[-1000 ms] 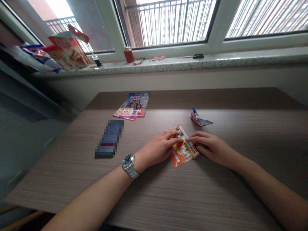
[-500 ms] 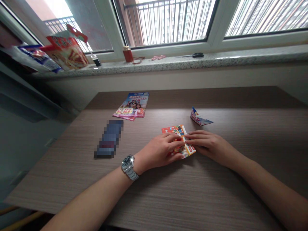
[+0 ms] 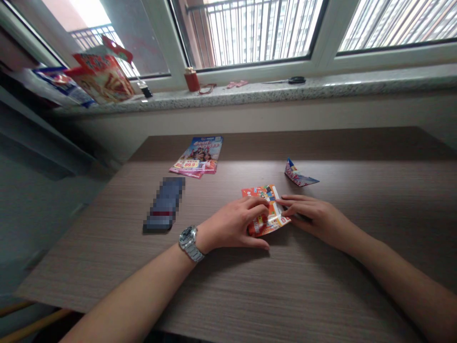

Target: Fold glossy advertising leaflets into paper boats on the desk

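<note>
A red, orange and white printed flyer (image 3: 276, 222), folded to a small sheet, lies on the table in front of me. My left hand (image 3: 233, 221), with a metal watch (image 3: 190, 243) on its wrist, rests over the flyer's left part; its fingers are bent and the thumb stands apart on the near side. At the right edge my right hand (image 3: 316, 214) has its fingertips on the paper, and the near right corner curves up a little. Just beyond that hand sits a folded paper piece (image 3: 300, 178) in blue and pink print.
A stack of printed flyers (image 3: 200, 155) lies at the table's (image 3: 321, 281) back left. Nearer is a dark, pixelated flat object (image 3: 164, 205). On the stone windowsill (image 3: 250, 95) are food packages (image 3: 103, 78), a red bottle-like item (image 3: 192, 80) and scissors (image 3: 294, 80).
My left thumb has come off the flyer and spread toward me, and the left fingers have bent more. The flyer's near edge now curves up. The view has shifted slightly.
</note>
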Demonstrator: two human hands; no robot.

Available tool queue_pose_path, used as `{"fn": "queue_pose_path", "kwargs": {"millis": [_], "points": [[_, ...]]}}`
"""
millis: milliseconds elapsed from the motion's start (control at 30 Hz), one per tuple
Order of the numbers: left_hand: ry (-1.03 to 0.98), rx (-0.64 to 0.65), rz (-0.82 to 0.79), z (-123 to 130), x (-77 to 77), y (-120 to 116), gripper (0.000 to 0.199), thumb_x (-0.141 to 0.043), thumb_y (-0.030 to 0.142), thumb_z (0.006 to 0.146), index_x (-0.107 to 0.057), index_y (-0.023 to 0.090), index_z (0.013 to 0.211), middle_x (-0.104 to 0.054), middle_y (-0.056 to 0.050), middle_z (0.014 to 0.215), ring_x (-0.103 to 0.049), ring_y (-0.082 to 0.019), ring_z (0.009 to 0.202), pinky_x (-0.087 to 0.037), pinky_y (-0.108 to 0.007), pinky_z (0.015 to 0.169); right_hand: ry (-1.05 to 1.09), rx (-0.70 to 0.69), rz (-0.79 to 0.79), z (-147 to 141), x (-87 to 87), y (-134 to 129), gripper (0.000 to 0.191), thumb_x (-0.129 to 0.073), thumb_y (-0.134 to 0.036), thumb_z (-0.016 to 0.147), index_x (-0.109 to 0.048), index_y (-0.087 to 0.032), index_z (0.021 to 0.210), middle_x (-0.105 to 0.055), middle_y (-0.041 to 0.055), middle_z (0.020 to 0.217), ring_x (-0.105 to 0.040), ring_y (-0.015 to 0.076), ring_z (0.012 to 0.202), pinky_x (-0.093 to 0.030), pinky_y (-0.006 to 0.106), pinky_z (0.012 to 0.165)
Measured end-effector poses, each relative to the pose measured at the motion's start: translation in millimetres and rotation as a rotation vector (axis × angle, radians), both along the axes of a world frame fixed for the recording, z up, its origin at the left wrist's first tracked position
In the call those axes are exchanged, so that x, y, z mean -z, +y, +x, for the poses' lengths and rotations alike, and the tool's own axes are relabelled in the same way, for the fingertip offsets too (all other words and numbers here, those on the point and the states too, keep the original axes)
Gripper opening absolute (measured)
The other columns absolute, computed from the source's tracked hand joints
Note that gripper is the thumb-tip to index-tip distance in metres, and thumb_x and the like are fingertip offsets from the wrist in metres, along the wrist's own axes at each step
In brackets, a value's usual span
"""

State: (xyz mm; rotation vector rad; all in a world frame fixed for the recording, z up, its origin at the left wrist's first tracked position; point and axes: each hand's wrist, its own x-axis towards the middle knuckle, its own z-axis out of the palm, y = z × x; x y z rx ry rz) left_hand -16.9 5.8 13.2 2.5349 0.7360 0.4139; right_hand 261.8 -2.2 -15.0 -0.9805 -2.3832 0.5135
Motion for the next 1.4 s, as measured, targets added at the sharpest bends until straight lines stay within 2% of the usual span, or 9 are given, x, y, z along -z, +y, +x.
{"fn": "queue_pose_path", "kwargs": {"millis": [167, 300, 433, 533, 667, 833, 1033, 1233, 1400], "points": [[-0.012, 0.024, -0.037, -6, -2.2, 2, 0.054, -0.080, 0.057, 0.076, -0.061, 0.020, 0.110, -0.055, -0.015, 0.140, -0.057, -0.031, 0.125, -0.049, -0.042, 0.105, 0.033, 0.018, -0.029, 1, 2.3, 1, 0.015, -0.062, -0.017, 0.091, -0.074, -0.025, 0.095, -0.073, 0.0072, 0.128, -0.065, 0.0285, 0.125, -0.057, 0.046, 0.101], [-0.006, 0.032, -0.011, -8, -1.3, 2, 0.051, -0.078, 0.052, 0.080, -0.059, 0.019, 0.113, -0.056, -0.016, 0.137, -0.056, -0.031, 0.125, -0.046, -0.043, 0.108, 0.013, 0.024, -0.038, 1, 2.0, 0, 0.014, -0.061, -0.018, 0.092, -0.072, -0.025, 0.097, -0.072, 0.0070, 0.130, -0.063, 0.0281, 0.127, -0.056, 0.045, 0.102], [-0.008, 0.046, 0.000, -8, -0.6, 2, 0.035, -0.071, 0.037, 0.088, -0.058, 0.018, 0.115, -0.055, -0.016, 0.138, -0.056, -0.029, 0.124, -0.045, -0.042, 0.108, -0.020, 0.025, -0.042, 0, -0.7, -2, 0.013, -0.062, -0.019, 0.092, -0.071, -0.025, 0.100, -0.071, 0.0064, 0.131, -0.062, 0.0282, 0.128, -0.056, 0.044, 0.102], [-0.018, 0.045, 0.005, -8, -2.5, 1, 0.026, -0.065, 0.035, 0.092, -0.059, 0.018, 0.110, -0.056, -0.015, 0.137, -0.057, -0.028, 0.122, -0.046, -0.041, 0.107, -0.019, 0.031, -0.036, -1, -2.0, -2, 0.013, -0.059, -0.021, 0.095, -0.070, -0.025, 0.100, -0.072, 0.0070, 0.130, -0.063, 0.0280, 0.127, -0.055, 0.044, 0.101], [0.000, 0.030, 0.012, -6, -3.3, 1, 0.029, -0.068, 0.039, 0.090, -0.058, 0.019, 0.108, -0.058, -0.014, 0.137, -0.059, -0.028, 0.120, -0.048, -0.040, 0.104, 0.008, 0.052, -0.033, -3, -2.5, -2, 0.011, -0.058, -0.025, 0.097, -0.069, -0.024, 0.099, -0.072, 0.0086, 0.128, -0.066, 0.0264, 0.122, -0.055, 0.044, 0.102], [-0.021, -0.040, 0.076, -3, 3.9, 3, 0.012, -0.058, 0.024, 0.097, -0.061, 0.019, 0.108, -0.064, -0.011, 0.127, -0.061, -0.025, 0.117, -0.046, -0.040, 0.106, 0.059, 0.090, -0.050, -6, -3.2, -3, 0.010, -0.059, -0.023, 0.095, -0.069, -0.024, 0.096, -0.074, 0.0076, 0.122, -0.069, 0.0250, 0.114, -0.056, 0.041, 0.098], [-0.092, -0.096, 0.043, -2, 6.8, 6, 0.015, -0.056, 0.019, 0.097, -0.064, 0.017, 0.110, -0.066, -0.011, 0.119, -0.062, -0.024, 0.111, -0.051, -0.037, 0.098, 0.080, 0.104, -0.083, -8, -1.7, -2, 0.011, -0.056, -0.025, 0.098, -0.067, -0.023, 0.098, -0.071, 0.0085, 0.117, -0.069, 0.0237, 0.106, -0.055, 0.040, 0.093], [-0.156, -0.113, 0.014, 0, 10.2, 7, 0.013, -0.056, 0.014, 0.096, -0.064, 0.016, 0.106, -0.066, -0.010, 0.116, -0.061, -0.023, 0.112, -0.052, -0.038, 0.099, 0.113, 0.161, -0.054, -11, 3.7, 2, 0.013, -0.057, -0.026, 0.098, -0.067, -0.022, 0.091, -0.065, 0.0109, 0.114, -0.065, 0.0251, 0.105, -0.053, 0.042, 0.093], [-0.212, -0.199, -0.031, 4, 13.9, 5, 0.022, -0.058, 0.013, 0.095, -0.061, 0.015, 0.116, -0.060, -0.012, 0.127, -0.061, -0.022, 0.114, -0.053, -0.036, 0.100, 0.111, 0.194, -0.063, -14, 4.9, 2, 0.017, -0.055, -0.028, 0.099, -0.069, -0.021, 0.090, -0.062, 0.0112, 0.114, -0.062, 0.0264, 0.105, -0.051, 0.043, 0.093]]}}
